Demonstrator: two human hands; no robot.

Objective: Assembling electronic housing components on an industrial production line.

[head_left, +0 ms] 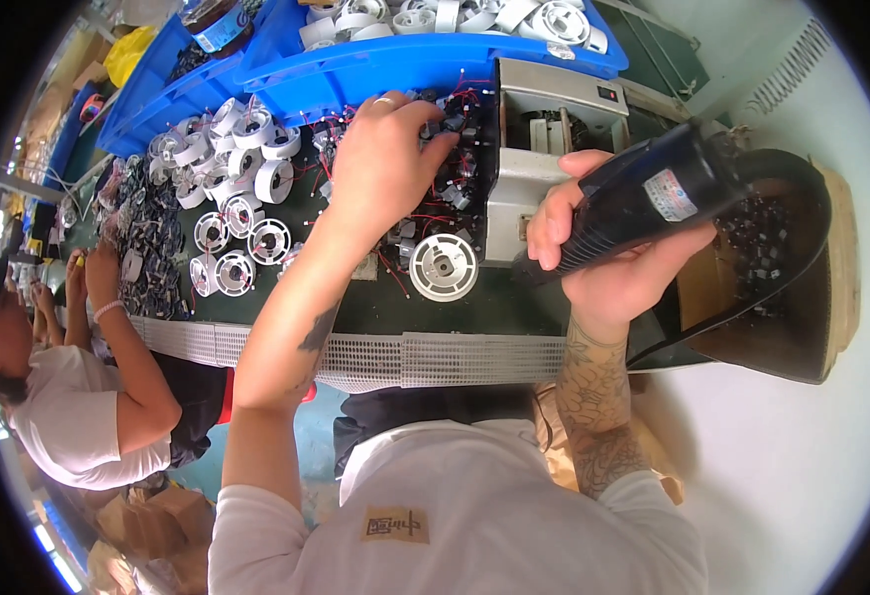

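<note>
My left hand (380,159) reaches over a pile of small grey motors (455,188) with thin red wires. Its fingers are bent, with thumb and forefinger apart among the parts; no firm hold on any one is visible. My right hand (623,268) is wrapped round a black corded electric screwdriver (613,213) with a pale label, held tilted above the bench's right side. Between the hands, nearer to me, a round white plastic housing (444,268) lies open side up on the dark green bench top (355,315).
White ring-shaped housings (246,164) cluster at left, beside dark cable bundles (152,248). Blue bins (355,69) stand behind. A grey-white machine (554,109) and an open cardboard box (772,337) are at right; the tool's black cable (742,312) loops there. A co-worker (88,397) sits left.
</note>
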